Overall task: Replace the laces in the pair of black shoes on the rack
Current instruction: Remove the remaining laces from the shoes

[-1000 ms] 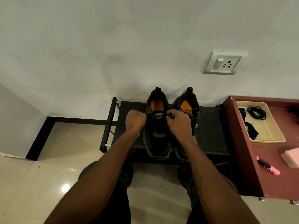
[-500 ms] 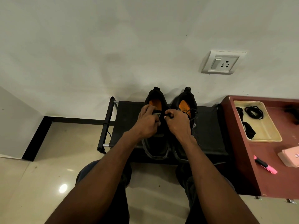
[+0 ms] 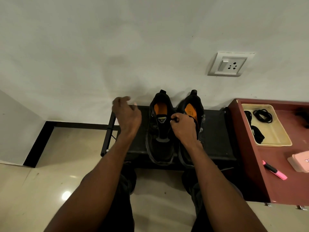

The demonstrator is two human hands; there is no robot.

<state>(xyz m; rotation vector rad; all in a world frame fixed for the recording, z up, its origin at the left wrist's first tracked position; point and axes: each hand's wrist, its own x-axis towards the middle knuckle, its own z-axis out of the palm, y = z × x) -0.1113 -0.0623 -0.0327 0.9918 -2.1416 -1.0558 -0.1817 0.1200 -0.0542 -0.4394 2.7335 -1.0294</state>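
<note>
Tiled floor [image 3: 58, 156] and a low black rack [image 3: 215, 131] against a pale wall [image 3: 117, 47], two black shoes on it

Nearest, both forearms reach over the knees to the rack; the right hand [image 3: 183, 127] is curled over the gap between the shoes, fingertips pinching something dark and thin, seemingly a lace, at the left shoe's [image 3: 160, 129] tongue, hiding much of the right shoe [image 3: 194, 104]; the left hand [image 3: 127, 114] hangs blurred above the rack's left end, fingers loosely spread, gripping nothing, apart from the left shoe; to the right, a red table [image 3: 284, 185] carries a tray [image 3: 275, 139] of black laces [image 3: 263, 115], a pink marker [image 3: 275, 172] nearer; a socket [image 3: 229, 64] sits on the wall beyond
</note>
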